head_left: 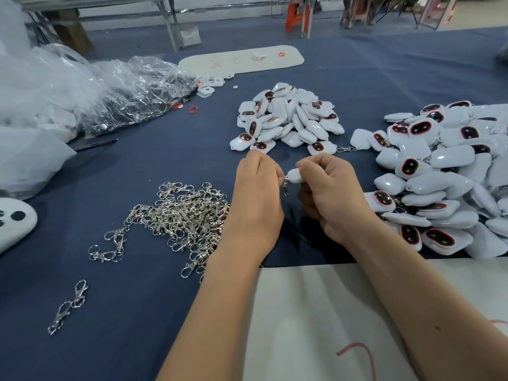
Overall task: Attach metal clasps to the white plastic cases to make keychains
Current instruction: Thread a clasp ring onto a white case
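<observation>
Two hands pinching clasp onto white case

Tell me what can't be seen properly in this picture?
- Head view: where the metal clasp joins the white case, hidden by left hand and right hand.
- Bag contents: blurred by crinkled plastic.
- Right pile of cases: cut off by the frame edge.

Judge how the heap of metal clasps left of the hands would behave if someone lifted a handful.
The metal clasps lie hooked through one another, so a handful would probably drag neighbours up in a dangling chain. They look thin and small, so likely light. Their shiny plating suggests that single ones may slip on the blue cloth.
</observation>
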The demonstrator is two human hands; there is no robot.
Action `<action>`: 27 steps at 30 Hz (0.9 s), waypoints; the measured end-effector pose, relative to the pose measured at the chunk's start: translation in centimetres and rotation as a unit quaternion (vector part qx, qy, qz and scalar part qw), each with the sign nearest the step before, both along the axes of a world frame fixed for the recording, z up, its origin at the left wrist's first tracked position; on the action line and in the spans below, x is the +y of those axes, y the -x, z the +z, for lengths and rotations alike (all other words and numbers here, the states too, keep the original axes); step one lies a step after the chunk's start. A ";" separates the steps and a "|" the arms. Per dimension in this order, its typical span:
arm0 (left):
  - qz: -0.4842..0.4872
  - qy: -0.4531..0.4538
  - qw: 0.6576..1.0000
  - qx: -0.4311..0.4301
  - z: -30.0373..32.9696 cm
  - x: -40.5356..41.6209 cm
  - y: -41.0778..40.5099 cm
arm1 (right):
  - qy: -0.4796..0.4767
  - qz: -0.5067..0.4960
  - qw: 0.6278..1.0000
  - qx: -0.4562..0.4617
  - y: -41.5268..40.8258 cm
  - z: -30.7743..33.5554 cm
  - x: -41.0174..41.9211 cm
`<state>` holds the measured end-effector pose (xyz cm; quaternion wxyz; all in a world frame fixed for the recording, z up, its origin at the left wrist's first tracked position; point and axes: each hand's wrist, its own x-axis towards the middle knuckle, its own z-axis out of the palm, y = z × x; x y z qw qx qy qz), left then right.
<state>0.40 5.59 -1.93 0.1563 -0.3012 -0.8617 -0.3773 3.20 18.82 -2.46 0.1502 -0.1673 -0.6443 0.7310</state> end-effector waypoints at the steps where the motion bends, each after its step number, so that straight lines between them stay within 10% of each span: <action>1: 0.003 0.006 1.000 0.003 -0.1 0.0 0.0 | -0.021 -0.005 1.000 0.007 0.0 0.0 -0.1; 5: -0.002 0.023 1.000 -0.005 -0.2 -0.2 0.2 | -0.186 -0.027 0.982 0.017 -0.4 0.0 0.0; 11: -0.045 -0.107 0.991 -0.063 0.3 -0.2 0.3 | 0.120 0.033 0.991 0.043 -0.7 1.3 -0.2; 27: -0.046 -0.180 0.973 -0.135 0.6 -1.0 0.7 | 0.128 0.048 0.989 0.060 -0.6 1.0 -0.2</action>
